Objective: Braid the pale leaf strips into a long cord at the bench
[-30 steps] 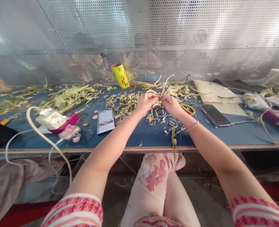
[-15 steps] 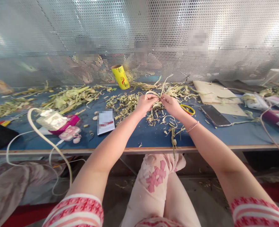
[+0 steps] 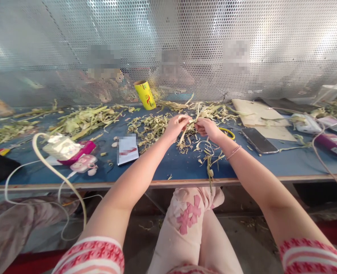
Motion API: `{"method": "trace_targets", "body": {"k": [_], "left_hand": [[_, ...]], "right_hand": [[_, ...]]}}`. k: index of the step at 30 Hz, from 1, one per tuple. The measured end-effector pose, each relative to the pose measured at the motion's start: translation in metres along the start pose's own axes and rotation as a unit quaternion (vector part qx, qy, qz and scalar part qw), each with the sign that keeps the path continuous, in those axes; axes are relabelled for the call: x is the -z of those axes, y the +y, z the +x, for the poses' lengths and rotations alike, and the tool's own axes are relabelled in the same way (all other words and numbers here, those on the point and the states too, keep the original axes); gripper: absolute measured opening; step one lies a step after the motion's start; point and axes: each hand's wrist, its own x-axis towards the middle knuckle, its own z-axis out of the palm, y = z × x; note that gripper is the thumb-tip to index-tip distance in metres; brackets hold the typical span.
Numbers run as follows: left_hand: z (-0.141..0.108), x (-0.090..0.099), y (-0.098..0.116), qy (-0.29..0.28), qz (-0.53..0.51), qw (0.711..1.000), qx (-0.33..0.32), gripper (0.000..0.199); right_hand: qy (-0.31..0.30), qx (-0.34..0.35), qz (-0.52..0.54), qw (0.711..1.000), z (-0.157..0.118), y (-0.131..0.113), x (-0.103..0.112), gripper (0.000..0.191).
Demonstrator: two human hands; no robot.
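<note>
Above the middle of the blue table, my left hand (image 3: pixel 177 127) is closed, its fingertips pinching a pale green plant strip (image 3: pixel 197 111). My right hand (image 3: pixel 209 128) is closed too, with curled fingers on the same strip a short way to the right. One end of the strip points up, and a paler part hangs down between the hands. Below and behind them lies a heap of dry, curled plant peelings (image 3: pixel 150 127). More pale stalks (image 3: pixel 211 110) lie just beyond my right hand. A yellow ring (image 3: pixel 228 132) is partly hidden behind my right wrist.
A yellow cardboard tube (image 3: pixel 145 95) stands at the perforated metal wall. Left are a leafy heap (image 3: pixel 91 120), a power bank with cables (image 3: pixel 62 148) and a small screen (image 3: pixel 127 150). Right are a phone (image 3: pixel 259 140) and brown card sheets (image 3: pixel 259 112).
The strip that curved over my left hand now hangs down between the hands. My right hand has turned and its fingers are more curled; the hands are slightly farther apart.
</note>
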Motion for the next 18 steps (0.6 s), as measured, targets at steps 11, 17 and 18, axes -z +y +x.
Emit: {"method": "trace_targets", "body": {"k": [11,17,18], "left_hand": [[-0.0071,-0.0017,0.0057,-0.097,-0.112,0.989,0.015,0.03],[-0.0077,0.0015,0.0011,-0.152,-0.128,0.98,0.029,0.03],[-0.0076,0.0019,0.001,-0.155,-0.124,0.98,0.03,0.03]], "right_hand": [[-0.063,-0.082,0.104,0.989,-0.0017,-0.007,0.0059,0.009],[-0.068,-0.132,0.161,0.976,-0.0008,-0.0061,0.009,0.015],[-0.076,-0.145,0.164,0.973,-0.0009,-0.0063,0.009,0.016]]}}
